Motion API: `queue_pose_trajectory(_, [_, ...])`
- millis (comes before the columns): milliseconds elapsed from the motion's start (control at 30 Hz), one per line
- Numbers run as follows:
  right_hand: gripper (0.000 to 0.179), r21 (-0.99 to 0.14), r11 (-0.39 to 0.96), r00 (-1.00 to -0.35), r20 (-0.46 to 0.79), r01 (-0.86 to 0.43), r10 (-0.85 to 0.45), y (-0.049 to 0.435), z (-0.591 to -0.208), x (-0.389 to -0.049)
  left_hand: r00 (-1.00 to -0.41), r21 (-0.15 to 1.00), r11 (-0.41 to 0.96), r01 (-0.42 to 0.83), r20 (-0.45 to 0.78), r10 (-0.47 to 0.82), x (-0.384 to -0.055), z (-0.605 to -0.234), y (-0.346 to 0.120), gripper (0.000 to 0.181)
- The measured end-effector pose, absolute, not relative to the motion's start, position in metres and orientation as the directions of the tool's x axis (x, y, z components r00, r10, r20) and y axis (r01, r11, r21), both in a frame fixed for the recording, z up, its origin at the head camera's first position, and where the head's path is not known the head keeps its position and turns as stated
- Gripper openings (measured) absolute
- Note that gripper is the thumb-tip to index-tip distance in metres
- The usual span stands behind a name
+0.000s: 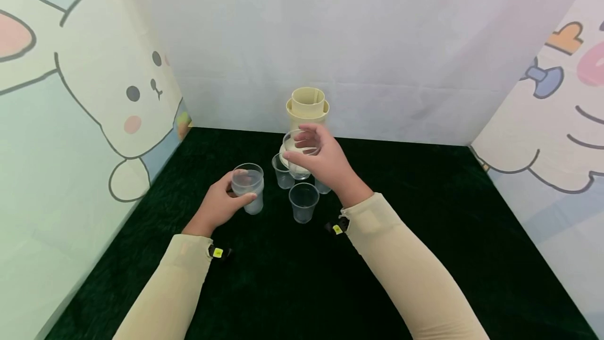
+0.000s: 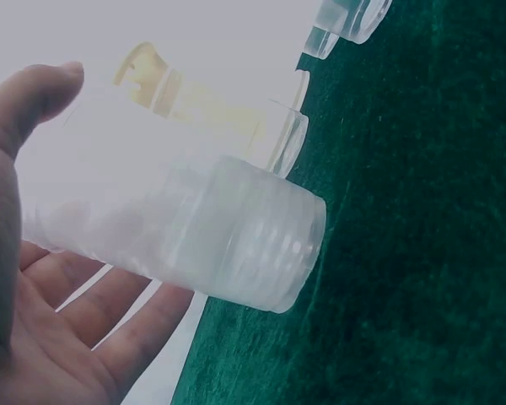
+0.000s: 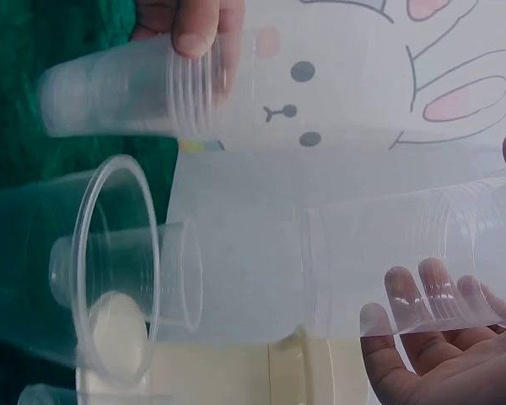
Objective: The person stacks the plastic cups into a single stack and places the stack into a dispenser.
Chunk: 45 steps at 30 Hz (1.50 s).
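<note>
My left hand grips a stack of clear plastic cups, thumb on one side and fingers round the other. In the left wrist view the nested cups lie across the palm. My right hand holds a clear plastic cup near its rim, base down, above the standing cups. Below it stand a front cup, a back left cup and a right cup, all mouth up. The right hand partly covers the right cup.
A cream cylindrical container with a narrower tube inside stands behind the cups, near the back wall. Dark green cloth covers the table. Printed cartoon panels rise at both sides.
</note>
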State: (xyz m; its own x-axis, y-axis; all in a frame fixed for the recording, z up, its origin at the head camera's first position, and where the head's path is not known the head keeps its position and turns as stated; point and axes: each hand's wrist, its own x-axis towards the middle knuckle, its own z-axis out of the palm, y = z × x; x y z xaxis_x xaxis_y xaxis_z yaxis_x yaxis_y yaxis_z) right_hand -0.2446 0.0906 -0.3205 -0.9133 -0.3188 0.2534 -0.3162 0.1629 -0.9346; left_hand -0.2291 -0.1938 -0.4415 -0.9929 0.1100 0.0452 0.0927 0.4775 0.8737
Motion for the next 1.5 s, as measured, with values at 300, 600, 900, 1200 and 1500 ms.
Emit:
queue_pose_trajectory(300, [0.071,-0.933,0.168,-0.907,0.246,-0.317,-0.343,0.068,-0.322,-0.242,-0.990,0.874,0.472,0.117,0.066,0.123,-0.226,-0.441,-0.192,0.076])
queue_pose_trajectory(600, [0.070,-0.937,0.168,-0.897,0.224,-0.305,-0.381,0.047,-0.328,-0.243,-0.987,0.871,0.472,0.136,0.080,0.137,-0.226,-0.441,-0.192,0.075])
queue_pose_trajectory(900, [0.071,-0.928,0.195,-0.881,0.212,-0.317,-0.424,0.026,-0.329,-0.243,-0.988,0.877,0.464,0.122,0.063,0.141,-0.229,-0.442,-0.193,0.077])
queue_pose_trajectory(1200, [0.074,-0.922,0.196,-0.875,0.226,-0.334,-0.429,0.013,-0.322,-0.243,-0.989,0.882,0.460,0.104,0.045,0.138,-0.230,-0.443,-0.196,0.079])
queue_pose_trajectory(1500, [0.071,-0.920,0.167,-0.844,0.239,-0.355,-0.480,-0.005,-0.321,-0.250,-0.989,0.874,0.473,0.109,0.048,0.140,-0.230,-0.443,-0.196,0.082])
